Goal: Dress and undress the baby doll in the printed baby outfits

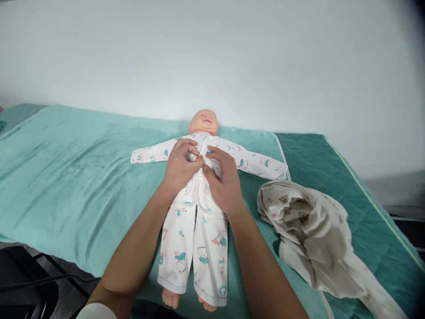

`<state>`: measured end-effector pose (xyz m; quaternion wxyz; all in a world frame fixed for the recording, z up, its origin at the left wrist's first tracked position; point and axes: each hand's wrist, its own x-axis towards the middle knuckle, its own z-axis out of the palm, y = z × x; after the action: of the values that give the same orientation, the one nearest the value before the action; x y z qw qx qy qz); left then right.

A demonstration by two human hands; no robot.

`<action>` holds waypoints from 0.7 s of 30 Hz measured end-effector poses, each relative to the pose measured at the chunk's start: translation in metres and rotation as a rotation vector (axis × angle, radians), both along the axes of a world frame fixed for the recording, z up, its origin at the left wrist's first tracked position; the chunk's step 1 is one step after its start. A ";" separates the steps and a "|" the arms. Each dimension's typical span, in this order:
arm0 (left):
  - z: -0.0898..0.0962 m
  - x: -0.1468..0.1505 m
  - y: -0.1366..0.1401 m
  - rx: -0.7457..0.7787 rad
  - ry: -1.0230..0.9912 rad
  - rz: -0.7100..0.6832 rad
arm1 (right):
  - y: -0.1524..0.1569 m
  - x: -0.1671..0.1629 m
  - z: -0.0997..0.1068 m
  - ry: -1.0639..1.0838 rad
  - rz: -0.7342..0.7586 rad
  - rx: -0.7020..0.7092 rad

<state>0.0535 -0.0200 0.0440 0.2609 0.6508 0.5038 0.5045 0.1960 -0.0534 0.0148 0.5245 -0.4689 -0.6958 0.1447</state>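
A baby doll (203, 122) lies on its back, dressed in a white long-sleeved baby shirt (259, 165) and matching pants (179, 257) with a cartoon animal print. The sleeves stretch out to both sides. My left hand (181, 166) pinches the shirt's front edge at the chest between thumb and fingers. Opposite it, my right hand (226, 179) grips the other front edge, its thumb close to the left thumb. Just below the thumbs a button (200, 176) shows. What lies right between the fingertips is mostly hidden. The doll's bare feet (171, 298) stick out of the pant legs.
A crumpled beige printed garment (308, 235) lies right of the doll. Light green cloth (83, 177) covers the table, with a darker quilted cover (305, 155) at the right. Behind stands a white wall (212, 53). A black chair (26, 283) is at lower left.
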 end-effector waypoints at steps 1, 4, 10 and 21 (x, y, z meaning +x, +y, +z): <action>0.000 -0.001 0.001 -0.017 0.001 -0.010 | 0.000 0.000 0.000 -0.001 0.000 -0.002; 0.000 -0.002 0.002 -0.054 0.015 -0.039 | 0.000 0.000 0.000 -0.003 -0.001 -0.008; -0.002 0.003 -0.003 0.086 0.101 0.037 | 0.000 0.000 0.001 0.000 0.003 -0.004; -0.005 -0.011 0.002 -0.051 -0.063 -0.087 | -0.001 0.000 0.002 0.015 -0.001 -0.017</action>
<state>0.0428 -0.0177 0.0393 0.3146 0.6490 0.4793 0.5001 0.1961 -0.0547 0.0167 0.5259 -0.4726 -0.6902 0.1540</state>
